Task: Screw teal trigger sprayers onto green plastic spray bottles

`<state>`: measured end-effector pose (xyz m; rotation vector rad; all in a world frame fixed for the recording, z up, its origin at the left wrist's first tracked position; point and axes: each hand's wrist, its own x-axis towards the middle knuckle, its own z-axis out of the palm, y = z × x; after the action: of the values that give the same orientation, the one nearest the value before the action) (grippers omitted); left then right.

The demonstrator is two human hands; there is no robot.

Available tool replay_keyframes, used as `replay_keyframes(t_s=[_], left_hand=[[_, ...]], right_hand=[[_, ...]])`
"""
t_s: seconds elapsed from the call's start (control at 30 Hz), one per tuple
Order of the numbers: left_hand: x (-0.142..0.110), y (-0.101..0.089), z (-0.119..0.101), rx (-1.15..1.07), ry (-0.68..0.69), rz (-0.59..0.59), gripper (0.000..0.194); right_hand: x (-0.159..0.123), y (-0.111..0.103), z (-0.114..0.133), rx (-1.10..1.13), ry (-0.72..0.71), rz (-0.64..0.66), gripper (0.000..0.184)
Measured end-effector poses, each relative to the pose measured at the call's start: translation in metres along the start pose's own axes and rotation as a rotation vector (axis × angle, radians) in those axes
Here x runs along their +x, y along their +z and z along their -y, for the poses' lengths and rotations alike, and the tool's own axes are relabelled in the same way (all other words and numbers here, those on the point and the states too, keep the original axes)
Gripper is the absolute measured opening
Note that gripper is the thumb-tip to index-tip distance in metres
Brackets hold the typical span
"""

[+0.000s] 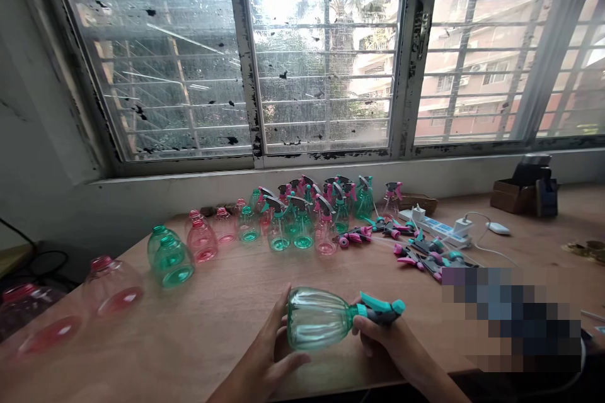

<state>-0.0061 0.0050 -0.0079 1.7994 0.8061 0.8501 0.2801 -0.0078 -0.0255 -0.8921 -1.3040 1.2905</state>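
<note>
A clear green spray bottle lies sideways in the air above the near edge of the table, base to the left. My left hand cups the base, fingers behind it and thumb below. On the right, my right hand grips the bottle's neck, at the grey and teal trigger sprayer fitted on it. Its fingertips are partly hidden behind the neck. Loose pink, grey and teal trigger sprayers lie in a pile farther back.
Several bottles with sprayers stand by the window wall. Open-topped green bottles and pink bottles stand at the left. A white power strip, a cardboard box and a pixelated patch are at the right.
</note>
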Motion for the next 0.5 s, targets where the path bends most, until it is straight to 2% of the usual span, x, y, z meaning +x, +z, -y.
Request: replay_keyframes(t_s=[0.13, 0.33, 0.5], left_hand=[[0.000, 0.001, 0.004, 0.015, 0.030, -0.022, 0.086], [0.001, -0.002, 0.018, -0.051, -0.005, -0.002, 0.102], [0.002, -0.003, 0.008, 0.032, 0.014, -0.016, 0.092]], right_hand=[[0.000, 0.001, 0.000, 0.029, 0.017, -0.010, 0.039], [0.000, 0.002, -0.001, 0.052, 0.016, -0.015, 0.037], [0.000, 0.002, -0.001, 0.040, 0.017, -0.010, 0.036]])
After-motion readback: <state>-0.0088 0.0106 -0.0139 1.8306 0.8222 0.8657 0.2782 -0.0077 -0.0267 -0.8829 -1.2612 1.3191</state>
